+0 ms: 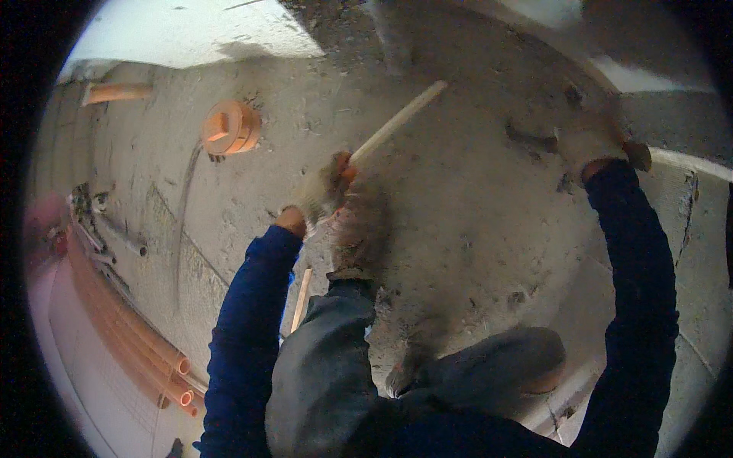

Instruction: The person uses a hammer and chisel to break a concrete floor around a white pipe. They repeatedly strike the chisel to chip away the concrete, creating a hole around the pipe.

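My left hand [317,195], in a pale work glove, is closed around the lower end of a pale, wooden-looking stick [401,118]. The stick slants up and to the right over the rough floor, and a bit of orange shows beside the fingers. Farther right, my gloved right hand [586,145] is smeared by motion. A dark object [533,140] juts out from its left side and a dark end shows on its right, so it seems closed on a dark tool whose kind I cannot make out. My boot and bent knees are below, between the arms.
An orange pipe fitting with a square-topped cap [231,127] rises from the floor at the left. A short orange pipe [118,93] lies behind it. Several long orange pipes [145,343] run along the lower left, near grey pipe pieces [122,233]. White boards [191,34] border the far left.
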The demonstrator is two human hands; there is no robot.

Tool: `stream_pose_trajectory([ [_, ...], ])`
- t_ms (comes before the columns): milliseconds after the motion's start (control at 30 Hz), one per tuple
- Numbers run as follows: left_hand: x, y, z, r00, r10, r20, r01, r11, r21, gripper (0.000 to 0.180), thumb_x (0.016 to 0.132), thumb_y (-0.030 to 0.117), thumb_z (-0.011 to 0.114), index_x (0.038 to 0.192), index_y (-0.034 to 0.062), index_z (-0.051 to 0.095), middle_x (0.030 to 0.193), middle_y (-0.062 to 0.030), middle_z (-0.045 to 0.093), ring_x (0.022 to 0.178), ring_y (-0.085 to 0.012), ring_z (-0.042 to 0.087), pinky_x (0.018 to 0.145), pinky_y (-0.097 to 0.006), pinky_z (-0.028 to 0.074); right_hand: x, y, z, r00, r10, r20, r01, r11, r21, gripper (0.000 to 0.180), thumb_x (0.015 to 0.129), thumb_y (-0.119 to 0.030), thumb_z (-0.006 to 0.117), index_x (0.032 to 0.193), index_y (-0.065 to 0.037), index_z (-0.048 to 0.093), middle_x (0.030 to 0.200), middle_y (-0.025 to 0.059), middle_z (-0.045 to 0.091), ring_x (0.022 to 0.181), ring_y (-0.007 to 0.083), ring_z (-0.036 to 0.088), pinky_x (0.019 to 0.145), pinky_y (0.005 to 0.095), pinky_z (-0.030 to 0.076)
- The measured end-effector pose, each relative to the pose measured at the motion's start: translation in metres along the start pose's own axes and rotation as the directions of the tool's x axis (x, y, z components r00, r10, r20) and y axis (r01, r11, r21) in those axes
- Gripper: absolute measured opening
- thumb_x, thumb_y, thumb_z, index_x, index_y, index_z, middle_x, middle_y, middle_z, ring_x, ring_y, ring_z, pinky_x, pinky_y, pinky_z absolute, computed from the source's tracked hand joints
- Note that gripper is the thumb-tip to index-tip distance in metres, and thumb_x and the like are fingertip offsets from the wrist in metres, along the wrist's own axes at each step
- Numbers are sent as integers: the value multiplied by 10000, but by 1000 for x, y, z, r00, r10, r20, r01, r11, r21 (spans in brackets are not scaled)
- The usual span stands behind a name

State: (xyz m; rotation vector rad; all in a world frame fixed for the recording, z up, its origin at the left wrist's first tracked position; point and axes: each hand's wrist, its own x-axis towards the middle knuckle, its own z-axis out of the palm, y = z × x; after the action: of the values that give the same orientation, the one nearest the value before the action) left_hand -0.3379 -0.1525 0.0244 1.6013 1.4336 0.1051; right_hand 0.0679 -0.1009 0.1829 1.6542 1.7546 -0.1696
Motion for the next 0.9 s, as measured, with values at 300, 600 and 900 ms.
stream_pose_trajectory([
  [300, -189, -91, -5, 868, -398, -298, 297, 895, -333, 450, 1000, 383, 544, 1341, 92, 509, 744, -27, 588, 561, -124, 549, 511, -303, 437, 10, 19, 12, 985, -86, -149, 50, 972, -231, 443, 934, -242, 541, 1349, -86, 554, 1249, 207, 633, 1089, 374, 650, 933, 487, 517],
  [600, -65, -56, -38, 943, -207, -261, 163, 970, -181, 382, 1007, 403, 518, 1224, 91, 560, 630, -72, 572, 512, -190, 569, 501, -358, 447, 18, 2, 24, 966, -115, -231, 33, 944, -329, 278, 913, -270, 570, 1045, -84, 729, 975, 135, 727, 919, 322, 704, 815, 476, 551],
  [900, -225, -107, 37, 929, -337, -155, 182, 778, -602, 437, 1006, 347, 538, 1300, 26, 501, 929, -63, 640, 817, -159, 612, 711, -333, 501, 27, 9, 34, 1000, -7, -22, 0, 960, -281, 315, 948, -310, 523, 964, -91, 748, 969, 135, 724, 891, 321, 705, 780, 483, 560],
])
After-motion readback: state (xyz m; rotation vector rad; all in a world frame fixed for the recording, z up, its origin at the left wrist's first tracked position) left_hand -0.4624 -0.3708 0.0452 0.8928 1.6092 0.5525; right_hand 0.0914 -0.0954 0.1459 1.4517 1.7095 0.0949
